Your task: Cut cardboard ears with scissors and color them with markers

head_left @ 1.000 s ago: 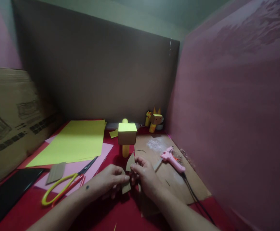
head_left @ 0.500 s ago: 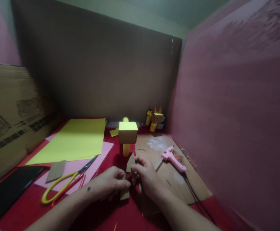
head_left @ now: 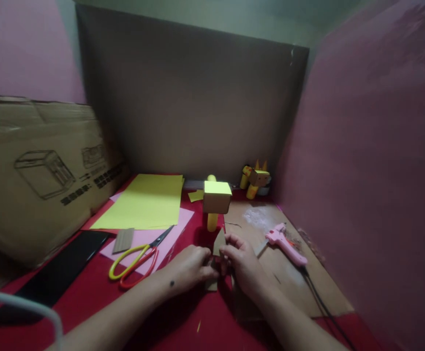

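Currently right hand [head_left: 243, 258] pinches pointed cardboard piece [head_left: 219, 243], on the near side of the yellow-topped box figure [head_left: 217, 202]. Left hand [head_left: 194, 267] pinches lower cardboard piece [head_left: 211, 284], same side of figure. Left of figure: yellow sheets [head_left: 146, 200], pink paper [head_left: 139, 241], and, nearer the person, open scissors [head_left: 147, 251]. Right of figure: pink glue gun [head_left: 287, 246] on cardboard sheet [head_left: 293, 287]; farther back, horned figure [head_left: 258, 179].
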{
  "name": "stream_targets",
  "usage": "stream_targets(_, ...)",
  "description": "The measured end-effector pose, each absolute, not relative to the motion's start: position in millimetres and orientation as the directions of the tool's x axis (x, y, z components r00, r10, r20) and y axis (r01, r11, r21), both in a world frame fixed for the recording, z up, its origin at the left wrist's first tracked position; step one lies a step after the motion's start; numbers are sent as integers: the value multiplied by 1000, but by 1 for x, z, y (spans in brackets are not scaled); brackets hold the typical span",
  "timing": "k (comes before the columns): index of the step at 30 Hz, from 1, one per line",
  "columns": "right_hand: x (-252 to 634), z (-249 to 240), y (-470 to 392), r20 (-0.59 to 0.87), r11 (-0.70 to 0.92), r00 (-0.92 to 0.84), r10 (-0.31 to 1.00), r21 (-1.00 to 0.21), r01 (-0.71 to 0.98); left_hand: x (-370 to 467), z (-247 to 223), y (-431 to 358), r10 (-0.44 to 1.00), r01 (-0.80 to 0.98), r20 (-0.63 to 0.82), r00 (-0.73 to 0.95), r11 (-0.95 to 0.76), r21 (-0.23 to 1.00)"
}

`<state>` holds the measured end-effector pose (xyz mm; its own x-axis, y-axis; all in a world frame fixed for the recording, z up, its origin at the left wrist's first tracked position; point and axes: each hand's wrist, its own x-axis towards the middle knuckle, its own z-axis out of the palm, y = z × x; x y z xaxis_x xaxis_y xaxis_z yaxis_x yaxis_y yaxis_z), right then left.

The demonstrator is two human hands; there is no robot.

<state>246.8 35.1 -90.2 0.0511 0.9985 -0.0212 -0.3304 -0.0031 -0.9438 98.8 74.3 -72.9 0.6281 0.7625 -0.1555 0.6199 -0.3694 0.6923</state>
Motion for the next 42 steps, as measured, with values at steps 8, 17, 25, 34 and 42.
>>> stream_targets(8, 250, -91, 37, 4, 17, 44, 999, -953, -304, 95, -76, 81, 730, 634, -234, 642, -334, 698)
stream_targets(17, 248, -88, 35, -4, -1, 9, 1000, -943, -333, 95, -74, 79, 732, 628, -232, 641, -326, 706)
stream_targets(25, 247, -89, 34, -13, -8, 10, 1000, -933, -360, 95, -73, 79, 733, 624, -231, 640, -320, 713)
stream_targets(34, 247, -90, 34, 16, 9, -16, 1000, -922, -387, 95, -75, 79, 745, 621, -239, 623, -285, 730)
stream_targets(42, 245, -85, 34, -6, -5, 1, 1000, -928, -373, 96, -73, 79, 743, 616, -246, 623, -272, 739)
